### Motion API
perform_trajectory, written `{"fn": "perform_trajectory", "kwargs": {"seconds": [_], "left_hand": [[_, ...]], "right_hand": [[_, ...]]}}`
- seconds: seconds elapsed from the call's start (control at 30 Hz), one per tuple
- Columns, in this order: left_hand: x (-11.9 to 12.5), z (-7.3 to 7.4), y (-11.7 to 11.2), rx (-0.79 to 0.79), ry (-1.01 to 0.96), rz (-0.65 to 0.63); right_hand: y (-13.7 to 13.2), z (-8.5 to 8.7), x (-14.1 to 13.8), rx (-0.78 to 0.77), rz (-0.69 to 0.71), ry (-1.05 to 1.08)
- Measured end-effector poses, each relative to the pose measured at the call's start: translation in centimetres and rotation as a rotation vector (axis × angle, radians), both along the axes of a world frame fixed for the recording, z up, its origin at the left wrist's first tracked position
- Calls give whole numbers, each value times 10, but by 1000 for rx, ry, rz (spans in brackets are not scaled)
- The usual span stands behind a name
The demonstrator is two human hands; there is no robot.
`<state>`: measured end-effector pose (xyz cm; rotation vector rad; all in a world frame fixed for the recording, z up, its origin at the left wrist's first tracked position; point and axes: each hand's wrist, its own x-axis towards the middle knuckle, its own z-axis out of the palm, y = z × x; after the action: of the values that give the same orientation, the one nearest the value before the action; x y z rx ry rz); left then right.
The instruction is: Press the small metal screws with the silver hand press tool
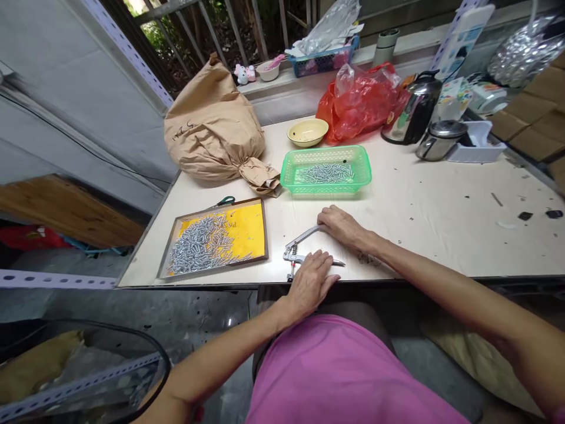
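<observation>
A metal hand tool with two long handles (pixel 298 250) lies at the table's near edge. My left hand (pixel 311 282) lies flat over its lower handle, fingers stretched out. My right hand (pixel 342 227) rests on the end of the upper handle, fingers curled down over it. Left of the tool is a shallow brown tray with a yellow liner (pixel 253 227) holding a heap of small metal pieces (pixel 200 244). Beyond the hands stands a green plastic basket (pixel 326 154) with more metal pieces (pixel 326 172) in it.
A tied brown paper sack (pixel 212 129) sits at the back left, with green-handled scissors (pixel 226 201) beside the tray. A yellow bowl (pixel 308 131), a red plastic bag (pixel 362 103), a kettle (pixel 412 109) and a steel pot (pixel 439 140) line the back. Small scraps dot the table's right side.
</observation>
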<state>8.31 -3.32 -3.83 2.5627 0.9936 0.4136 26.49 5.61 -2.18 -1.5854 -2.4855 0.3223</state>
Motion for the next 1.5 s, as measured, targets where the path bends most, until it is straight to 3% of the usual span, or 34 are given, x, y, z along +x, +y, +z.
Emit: {"fn": "perform_trajectory", "kwargs": {"seconds": [0.17,0.23,0.33,0.4,0.47,0.53,0.63,0.67,0.73,0.9,1.0,1.1,1.2,1.33,1.5], "left_hand": [[3,1,-6,-15,-39,31],[0,3,-14,3,-71,-20],[-11,8,-33,31,-157,-205],[-25,15,-44,74,-213,-285],[-46,24,-46,146,-245,-240],[-72,35,-35,214,-235,-33],[-116,51,0,233,-124,459],[-129,54,14,214,-63,574],[-151,56,38,144,87,672],[-169,45,72,-60,376,605],[-162,45,78,-99,467,594],[-156,49,81,-90,565,569],[-154,50,86,-69,655,501],[-154,47,93,-63,740,426],[-157,49,97,-88,761,317]], "right_hand": [[5,1,-15,52,19,-35],[-5,5,-29,76,174,-41],[-23,12,-55,80,513,-11],[-32,14,-71,90,661,-20],[-37,12,-82,104,736,-38],[-38,6,-90,122,757,-41],[-38,-3,-98,148,727,8],[-38,-4,-99,155,698,47],[-37,1,-98,172,608,151],[-2,44,-72,342,216,321],[31,72,-50,449,-15,206],[44,87,-39,490,-151,70],[27,81,-44,440,-105,52],[-24,48,-57,200,5,96],[-74,14,-48,16,20,38]]}}
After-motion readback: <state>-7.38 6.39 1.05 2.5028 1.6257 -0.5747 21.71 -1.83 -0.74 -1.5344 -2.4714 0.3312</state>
